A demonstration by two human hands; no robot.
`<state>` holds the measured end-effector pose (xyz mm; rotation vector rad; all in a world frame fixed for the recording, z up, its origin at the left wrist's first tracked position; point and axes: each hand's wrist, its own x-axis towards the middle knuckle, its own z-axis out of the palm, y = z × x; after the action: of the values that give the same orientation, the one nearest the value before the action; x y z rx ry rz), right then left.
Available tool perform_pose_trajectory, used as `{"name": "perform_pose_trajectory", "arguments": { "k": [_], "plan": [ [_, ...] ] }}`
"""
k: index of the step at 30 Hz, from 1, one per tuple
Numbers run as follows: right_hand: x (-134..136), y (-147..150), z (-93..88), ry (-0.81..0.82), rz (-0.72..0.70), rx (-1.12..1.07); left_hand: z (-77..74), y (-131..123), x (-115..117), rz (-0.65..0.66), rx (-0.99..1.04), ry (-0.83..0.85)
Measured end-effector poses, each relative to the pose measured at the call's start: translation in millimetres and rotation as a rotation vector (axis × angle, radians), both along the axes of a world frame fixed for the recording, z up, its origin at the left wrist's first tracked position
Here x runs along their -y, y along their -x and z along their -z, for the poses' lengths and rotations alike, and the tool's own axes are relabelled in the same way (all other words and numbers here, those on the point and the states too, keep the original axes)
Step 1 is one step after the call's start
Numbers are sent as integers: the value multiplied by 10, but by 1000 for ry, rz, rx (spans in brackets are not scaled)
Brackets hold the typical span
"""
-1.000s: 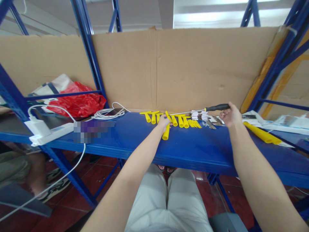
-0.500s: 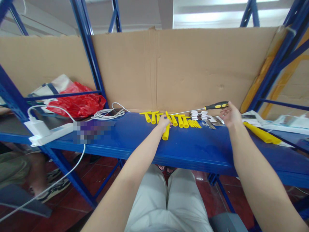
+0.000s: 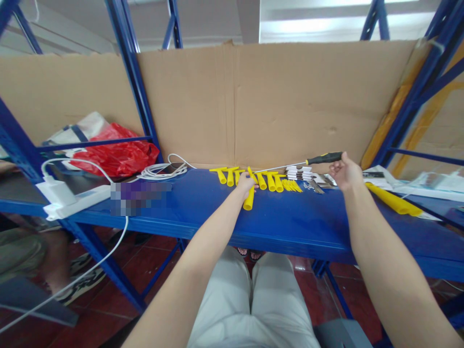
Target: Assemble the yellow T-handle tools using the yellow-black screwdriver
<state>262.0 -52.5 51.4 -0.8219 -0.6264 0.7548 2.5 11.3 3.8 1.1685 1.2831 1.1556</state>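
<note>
My left hand (image 3: 247,184) is closed around a yellow T-shaped plastic scraper (image 3: 248,200), whose round hollow handle points toward me. A long screwdriver (image 3: 324,158) with a black and yellow handle lies nearly level, its shaft reaching left to the scraper's head. At the end of that handle, the fingertips of my right hand (image 3: 346,173) pinch it. Where the tip meets the scraper is too small to make out. More yellow T-shaped scrapers (image 3: 271,181) lie in a row on both sides of my left hand.
The blue bench (image 3: 203,203) has a cardboard wall (image 3: 290,101) behind it. Right of the row are small yellow pieces (image 3: 291,185), stacked white packs (image 3: 298,172) and metal blades (image 3: 317,187). Yellow tubes (image 3: 393,199) lie far right; a coiled white cable (image 3: 163,171) and power strip (image 3: 87,200) are left.
The screwdriver handle has turned about its length; its yellow patches now show less. The right fingers have shifted slightly. My left hand and the scraper have stayed almost still.
</note>
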Motion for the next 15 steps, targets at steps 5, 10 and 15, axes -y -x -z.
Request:
{"name": "perform_pose_trajectory", "arguments": {
  "k": [5, 10, 15],
  "plan": [
    [50, 63, -20, 3, 9, 38, 2, -3, -2, 9, -10, -9],
    [-18, -16, 7, 19, 67, 57, -10, -1, 19, 8, -11, -2],
    [-94, -107, 39, 57, 30, 3, -21, 2, 34, 16, -13, 1]
  ]
}}
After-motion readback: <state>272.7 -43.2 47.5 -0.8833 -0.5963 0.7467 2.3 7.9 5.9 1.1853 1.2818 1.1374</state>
